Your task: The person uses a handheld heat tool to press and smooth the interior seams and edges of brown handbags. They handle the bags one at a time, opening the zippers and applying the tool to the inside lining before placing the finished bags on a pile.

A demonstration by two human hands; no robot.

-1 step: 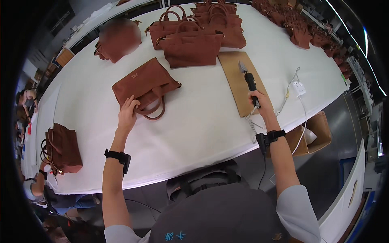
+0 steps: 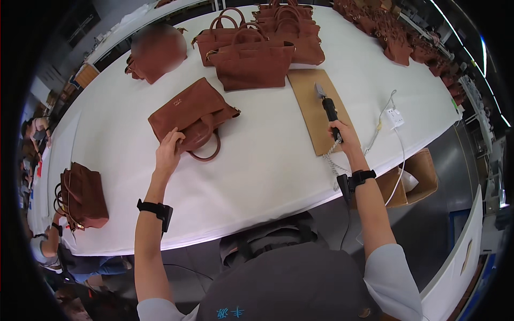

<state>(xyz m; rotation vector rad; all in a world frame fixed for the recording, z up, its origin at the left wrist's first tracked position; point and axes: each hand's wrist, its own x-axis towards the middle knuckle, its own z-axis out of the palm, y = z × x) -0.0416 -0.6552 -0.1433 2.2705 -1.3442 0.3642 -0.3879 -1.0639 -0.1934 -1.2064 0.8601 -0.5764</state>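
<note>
A reddish-brown handbag [image 2: 184, 109] lies flat on the white-covered table in front of me, its two handles pointing toward me. My left hand [image 2: 169, 150] grips its near edge beside the handles, the fingers bent over the leather. In my right hand [image 2: 347, 134] is a small corded hand iron [image 2: 330, 109], with a black handle and a silvery flat tip pointing away from me. Beneath the tip lies a brown cardboard sheet [image 2: 308, 109]; whether they touch I cannot tell. From the handle's near end hangs a braided cord [image 2: 333, 163].
Several matching handbags [image 2: 254, 64] stand at the back, more [image 2: 396, 48] along the far right. Another bag [image 2: 88, 195] stands at the left, near a co-worker's hand. A white power strip [image 2: 395, 116] with cords lies at the right; a cardboard box [image 2: 423, 176] stands below the table edge.
The handbag's handles lie slightly further apart, and its outer side has shifted a little under my left hand. My right hand and the iron have barely moved.
</note>
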